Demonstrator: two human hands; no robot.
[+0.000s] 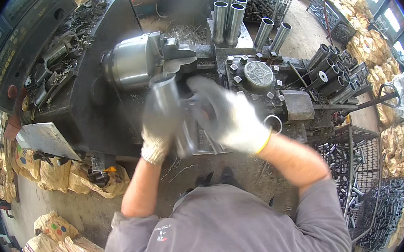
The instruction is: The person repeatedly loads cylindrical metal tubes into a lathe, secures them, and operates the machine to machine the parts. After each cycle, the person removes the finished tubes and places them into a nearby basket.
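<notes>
"So, where is the metal tube (186, 139)?"

"In front of the person, tilted, just below the lathe chuck (132, 63) and apart from its jaws. Motion blurs it."

"And what has the left hand (162, 114)?"

"It's wrapped around the tube, the glove dark over the fingers and pale at the cuff."

"The right hand (230, 117)?"

"That one is beside the tube, its dark fingertips smeared by blur. I can't tell whether it grips anything or touches the tube."

"What lies near it?"

"A bright metal ring (273, 123) shows just beyond the right wrist. Above the hand sits a tool post (258, 74) with a round, patterned cap and bolts about it."

"Any other tubes?"

"Yes, a cluster of shiny upright tubes (219, 22) stands on a plate behind the lathe, with two more leaning slightly to its right. Farther right, darker tubes (335, 74) are bunched together. A wire basket (369, 170) of small metal parts is near the right elbow."
</notes>
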